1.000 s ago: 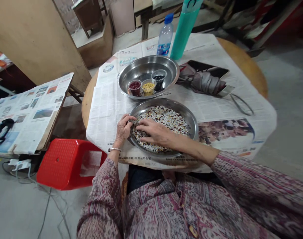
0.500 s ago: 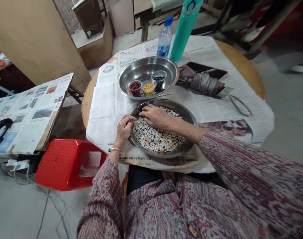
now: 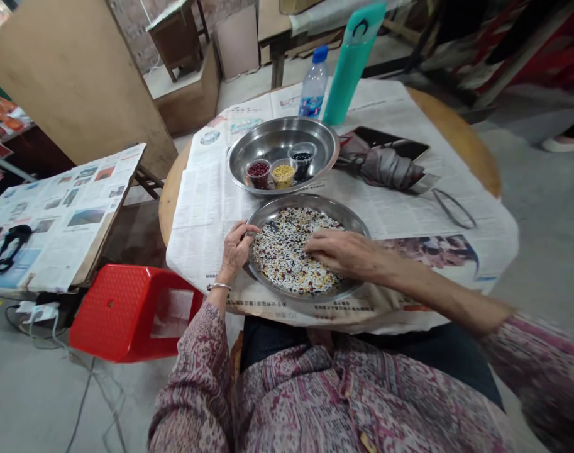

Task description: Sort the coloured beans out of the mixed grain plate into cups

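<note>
A shallow steel basin (image 3: 315,200) in front of me holds a spread layer of mixed white, black, yellow and dark red beans or grains (image 3: 287,251). My left hand (image 3: 237,248), with a bracelet at the wrist, grips the basin's left rim between thumb and fingers. Over the right half of the mix is my right hand (image 3: 341,251), its fingers bent and drawn together, touching the grains. What the fingertips hold, if anything, is hidden. Behind stands a second steel basin (image 3: 249,135) with three clear cups: dark red beans (image 3: 258,170), yellow beans (image 3: 283,173) and black beans (image 3: 302,158).
Newspaper (image 3: 197,220) covers the round table. At the back stand a water bottle (image 3: 314,85) and a teal bottle (image 3: 353,69). A folded grey umbrella (image 3: 390,167) and a dark tablet-like object (image 3: 393,141) lie right. A red stool (image 3: 126,311) is at lower left.
My right hand has moved rightward across the grains from the basin's far left part, and its fingers have drawn together. My left hand stays at the rim. The view has tilted slightly.
</note>
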`<move>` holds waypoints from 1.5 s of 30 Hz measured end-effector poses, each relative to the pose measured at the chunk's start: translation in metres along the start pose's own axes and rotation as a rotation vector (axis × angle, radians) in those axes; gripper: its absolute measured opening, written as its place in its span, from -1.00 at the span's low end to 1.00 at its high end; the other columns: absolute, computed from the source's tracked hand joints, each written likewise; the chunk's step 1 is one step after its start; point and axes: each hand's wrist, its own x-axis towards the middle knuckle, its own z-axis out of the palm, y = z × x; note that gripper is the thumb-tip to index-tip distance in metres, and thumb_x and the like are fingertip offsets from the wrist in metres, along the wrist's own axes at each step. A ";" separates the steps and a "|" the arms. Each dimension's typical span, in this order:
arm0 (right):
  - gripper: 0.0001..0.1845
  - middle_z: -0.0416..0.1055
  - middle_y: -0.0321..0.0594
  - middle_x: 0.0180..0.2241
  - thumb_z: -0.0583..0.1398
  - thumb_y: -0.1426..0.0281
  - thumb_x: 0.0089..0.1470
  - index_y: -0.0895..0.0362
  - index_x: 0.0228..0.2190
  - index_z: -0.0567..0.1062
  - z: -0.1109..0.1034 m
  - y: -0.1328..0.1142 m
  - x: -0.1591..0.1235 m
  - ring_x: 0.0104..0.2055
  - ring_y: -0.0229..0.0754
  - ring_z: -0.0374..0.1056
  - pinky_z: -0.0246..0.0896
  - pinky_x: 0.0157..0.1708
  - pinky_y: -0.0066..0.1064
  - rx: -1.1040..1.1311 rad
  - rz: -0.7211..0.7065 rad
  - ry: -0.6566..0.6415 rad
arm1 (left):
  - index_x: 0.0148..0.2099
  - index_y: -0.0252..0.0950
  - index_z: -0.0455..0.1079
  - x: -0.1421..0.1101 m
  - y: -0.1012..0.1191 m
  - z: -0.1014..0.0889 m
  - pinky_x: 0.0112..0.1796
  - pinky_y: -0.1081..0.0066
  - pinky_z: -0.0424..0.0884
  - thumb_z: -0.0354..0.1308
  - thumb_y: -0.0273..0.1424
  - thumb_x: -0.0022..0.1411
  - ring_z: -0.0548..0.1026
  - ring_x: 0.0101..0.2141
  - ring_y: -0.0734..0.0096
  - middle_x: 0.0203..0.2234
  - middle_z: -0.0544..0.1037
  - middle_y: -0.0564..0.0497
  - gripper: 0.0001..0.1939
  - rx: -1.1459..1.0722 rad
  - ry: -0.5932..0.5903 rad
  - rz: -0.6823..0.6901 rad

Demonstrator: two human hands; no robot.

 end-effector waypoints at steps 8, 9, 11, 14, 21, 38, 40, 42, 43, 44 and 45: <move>-0.84 0.58 -0.17 -0.32 0.15 0.41 0.24 0.05 -0.30 0.55 0.003 -0.006 -0.044 -0.26 -0.04 0.47 0.34 -0.20 -0.17 -0.021 0.089 0.400 | -0.17 -0.27 0.49 -0.009 0.013 -0.010 0.11 0.12 0.44 0.21 -0.57 0.22 0.44 0.11 0.16 0.05 0.47 -0.16 -0.85 0.367 0.132 0.200; -0.85 0.59 -0.19 -0.33 0.16 0.40 0.24 0.04 -0.30 0.56 0.006 -0.004 -0.047 -0.27 -0.04 0.47 0.33 -0.17 -0.14 -0.021 0.085 0.440 | -0.13 -0.26 0.49 -0.012 0.021 -0.012 0.16 0.05 0.39 0.23 -0.54 0.24 0.40 0.15 0.13 0.07 0.46 -0.16 -0.85 0.455 0.100 0.261; -0.88 0.61 -0.23 -0.34 0.20 0.37 0.23 0.02 -0.31 0.57 0.014 -0.005 -0.051 -0.29 -0.05 0.48 0.31 -0.10 -0.09 0.004 0.094 0.517 | -0.04 -0.23 0.47 -0.020 0.039 -0.014 0.20 -0.02 0.36 0.28 -0.42 0.29 0.36 0.20 0.09 0.15 0.42 -0.17 -0.80 0.580 -0.067 0.352; -0.91 0.61 -0.21 -0.31 0.22 0.35 0.22 0.01 -0.30 0.57 0.026 -0.013 -0.054 -0.23 -0.02 0.50 0.32 -0.07 -0.07 0.073 0.161 0.609 | 0.13 -0.23 0.37 -0.032 0.066 -0.009 0.22 -0.08 0.34 0.41 -0.13 0.18 0.30 0.24 -0.06 0.23 0.33 -0.22 -0.44 0.712 -0.345 0.327; -0.89 0.54 -0.21 -0.37 0.26 0.35 0.17 0.01 -0.41 0.45 0.034 -0.026 -0.049 -0.23 -0.02 0.46 0.36 -0.13 -0.13 0.207 0.282 0.717 | 0.17 -0.26 0.29 -0.044 0.087 0.023 0.02 0.18 0.51 0.32 -0.36 0.28 0.48 -0.02 0.16 -0.01 0.40 -0.12 -0.53 0.727 -0.621 0.112; -0.82 0.57 -0.10 -0.19 0.13 0.34 0.31 0.04 -0.14 0.53 0.039 -0.031 -0.047 -0.10 0.02 0.47 0.40 -0.01 -0.06 0.197 0.323 0.770 | 0.21 -0.27 0.32 0.034 0.081 0.076 0.12 -0.01 0.40 0.23 -0.20 0.36 0.34 0.16 -0.06 0.16 0.36 -0.21 -0.54 0.850 -0.454 0.308; -0.81 0.57 -0.11 -0.19 0.12 0.35 0.31 0.03 -0.12 0.53 0.039 -0.031 -0.047 -0.09 0.02 0.48 0.40 0.00 -0.04 0.199 0.329 0.759 | 0.09 -0.29 0.38 0.036 0.076 0.070 0.06 0.09 0.45 0.16 -0.32 0.42 0.43 0.05 0.05 0.02 0.43 -0.18 -0.74 0.837 -0.452 0.277; -0.80 0.57 -0.11 -0.19 0.12 0.35 0.31 0.02 -0.11 0.52 0.039 -0.031 -0.046 -0.09 0.02 0.48 0.41 0.01 -0.03 0.203 0.342 0.759 | -0.01 -0.29 0.40 0.031 0.073 0.062 0.00 0.20 0.48 0.06 -0.47 0.44 0.49 -0.06 0.18 -0.09 0.45 -0.13 -0.86 0.801 -0.443 0.224; -0.79 0.57 -0.11 -0.18 0.12 0.34 0.32 0.02 -0.09 0.52 0.040 -0.031 -0.046 -0.08 0.02 0.48 0.41 0.01 -0.02 0.206 0.348 0.762 | -0.04 -0.29 0.40 0.026 0.072 0.056 -0.02 0.23 0.49 0.02 -0.52 0.44 0.50 -0.11 0.23 -0.13 0.46 -0.12 -0.85 0.773 -0.440 0.196; -0.78 0.57 -0.11 -0.18 0.11 0.34 0.32 0.02 -0.08 0.52 0.040 -0.031 -0.046 -0.07 0.02 0.48 0.41 0.03 -0.02 0.208 0.353 0.767 | -0.06 -0.28 0.39 0.020 0.073 0.051 -0.03 0.24 0.49 0.00 -0.53 0.44 0.51 -0.13 0.25 -0.16 0.46 -0.10 -0.84 0.736 -0.440 0.173; -0.77 0.57 -0.10 -0.16 0.11 0.34 0.33 0.03 -0.06 0.51 0.041 -0.031 -0.046 -0.06 0.02 0.48 0.40 0.04 -0.03 0.209 0.357 0.771 | -0.06 -0.27 0.39 0.013 0.075 0.046 -0.02 0.24 0.49 0.00 -0.51 0.46 0.51 -0.14 0.27 -0.18 0.46 -0.08 -0.84 0.688 -0.451 0.165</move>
